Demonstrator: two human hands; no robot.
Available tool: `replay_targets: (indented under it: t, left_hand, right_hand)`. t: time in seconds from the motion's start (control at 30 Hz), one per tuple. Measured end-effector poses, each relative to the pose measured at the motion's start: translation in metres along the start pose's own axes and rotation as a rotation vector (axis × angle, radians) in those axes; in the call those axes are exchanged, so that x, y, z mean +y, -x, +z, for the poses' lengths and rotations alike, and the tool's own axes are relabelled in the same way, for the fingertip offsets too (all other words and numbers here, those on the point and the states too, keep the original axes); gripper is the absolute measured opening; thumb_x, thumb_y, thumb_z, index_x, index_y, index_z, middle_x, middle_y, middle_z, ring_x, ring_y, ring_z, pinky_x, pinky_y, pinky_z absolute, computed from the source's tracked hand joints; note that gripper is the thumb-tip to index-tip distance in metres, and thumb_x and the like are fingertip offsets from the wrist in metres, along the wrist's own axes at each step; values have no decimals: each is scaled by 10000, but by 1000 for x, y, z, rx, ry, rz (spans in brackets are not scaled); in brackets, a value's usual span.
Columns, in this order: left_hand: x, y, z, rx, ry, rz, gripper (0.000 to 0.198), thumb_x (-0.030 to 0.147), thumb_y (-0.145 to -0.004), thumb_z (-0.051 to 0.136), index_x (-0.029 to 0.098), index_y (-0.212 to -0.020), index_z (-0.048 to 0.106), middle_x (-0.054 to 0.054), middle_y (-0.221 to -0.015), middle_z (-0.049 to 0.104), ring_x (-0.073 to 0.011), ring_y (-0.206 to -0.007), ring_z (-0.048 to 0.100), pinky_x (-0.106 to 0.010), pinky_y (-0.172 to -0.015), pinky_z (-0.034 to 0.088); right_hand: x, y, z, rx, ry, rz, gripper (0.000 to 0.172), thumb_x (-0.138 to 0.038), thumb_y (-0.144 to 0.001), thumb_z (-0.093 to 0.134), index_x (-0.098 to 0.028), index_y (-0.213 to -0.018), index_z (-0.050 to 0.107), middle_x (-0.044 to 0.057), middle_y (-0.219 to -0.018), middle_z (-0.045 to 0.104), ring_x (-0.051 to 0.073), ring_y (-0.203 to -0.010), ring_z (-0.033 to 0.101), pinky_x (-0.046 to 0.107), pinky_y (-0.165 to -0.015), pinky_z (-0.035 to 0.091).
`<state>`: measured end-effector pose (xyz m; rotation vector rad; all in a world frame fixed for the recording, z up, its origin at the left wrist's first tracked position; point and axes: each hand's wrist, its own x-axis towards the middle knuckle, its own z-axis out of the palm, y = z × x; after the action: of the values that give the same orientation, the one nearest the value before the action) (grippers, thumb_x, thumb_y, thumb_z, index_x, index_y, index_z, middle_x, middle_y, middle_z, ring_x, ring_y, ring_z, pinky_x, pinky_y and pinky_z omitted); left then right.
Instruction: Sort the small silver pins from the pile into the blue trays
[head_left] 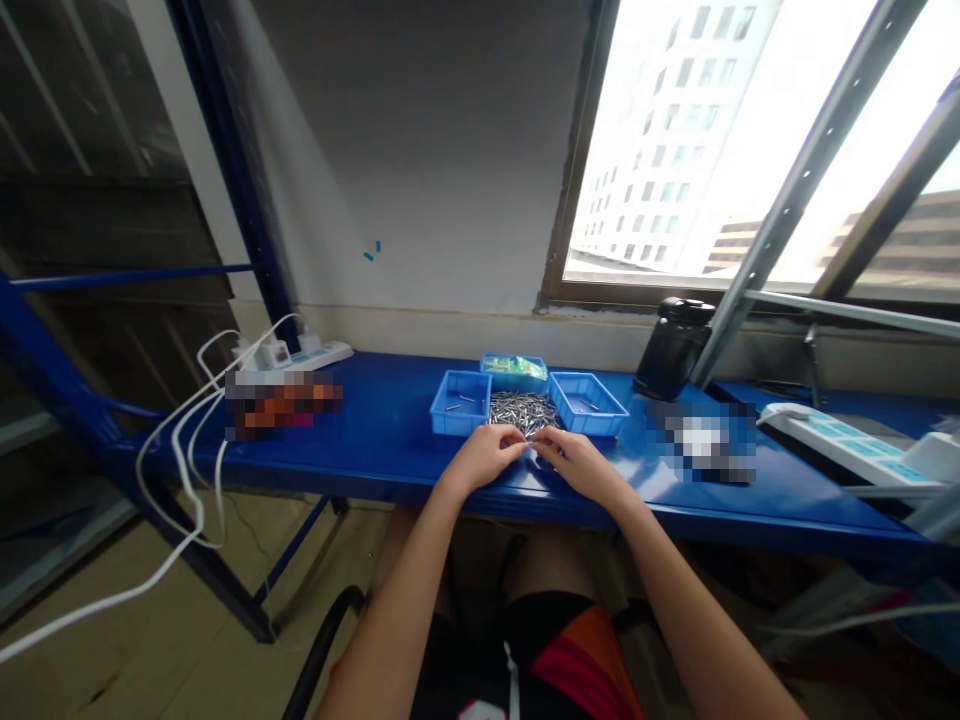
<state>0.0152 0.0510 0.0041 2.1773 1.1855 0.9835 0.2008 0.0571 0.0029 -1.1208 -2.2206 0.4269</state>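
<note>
My left hand (487,455) and my right hand (568,458) meet at the fingertips above the near part of the blue table (375,415). Both pinch at one spot; what sits between the fingers is too small to make out. Just beyond them lies a heap of small metal pieces that look like screws (523,408). A blue bin (461,402) on the left of the heap holds a few such pieces, and so does another blue bin (589,405) on the right. Behind the heap, a third blue bin (513,383) contains a green plastic packet (514,368).
A black jar (673,347) stands back right by a metal post. White power strips lie at the left (322,354) and right (847,445), with white cables (180,450) hanging off the left end. Two blurred-out items are on the table, one each side.
</note>
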Motion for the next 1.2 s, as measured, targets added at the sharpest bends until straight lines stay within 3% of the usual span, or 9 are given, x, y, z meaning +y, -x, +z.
replay_targets:
  t: [0.27, 0.6, 0.83, 1.2]
  left_hand:
    - [-1, 0, 0, -10, -48, 24, 282, 349, -799, 479, 145, -812, 674, -46, -748, 671, -165, -688, 582, -246, -630, 404]
    - [-2, 0, 1, 77, -65, -29, 222, 288, -761, 477, 140, -710, 633, -24, -664, 628, -145, -634, 546, -238, -594, 385]
    - [-7, -1, 1, 106, 0, -38, 229, 291, -771, 466, 132, -695, 612, -37, -676, 634, -148, -651, 563, -238, -608, 410]
    - [-9, -4, 3, 9, 28, 10, 226, 294, -757, 534, 145, -855, 673, -47, -843, 682, -159, -739, 585, -256, -705, 452]
  right_hand:
    - [-2, 0, 1, -18, 40, -33, 238, -366, -867, 436, -198, -878, 604, 34, -826, 655, 164, -729, 584, 263, -685, 443]
    - [10, -1, 6, 44, 12, -4, 245, -371, -860, 437, -181, -849, 592, 30, -763, 651, 169, -707, 592, 268, -661, 442]
    - [5, -1, 5, 51, 16, 15, 243, -372, -849, 448, -177, -838, 593, 30, -750, 647, 170, -696, 589, 269, -652, 443]
    - [2, 0, 3, 5, 48, -25, 208, -344, -840, 468, -189, -838, 608, 22, -770, 643, 155, -683, 570, 255, -640, 429]
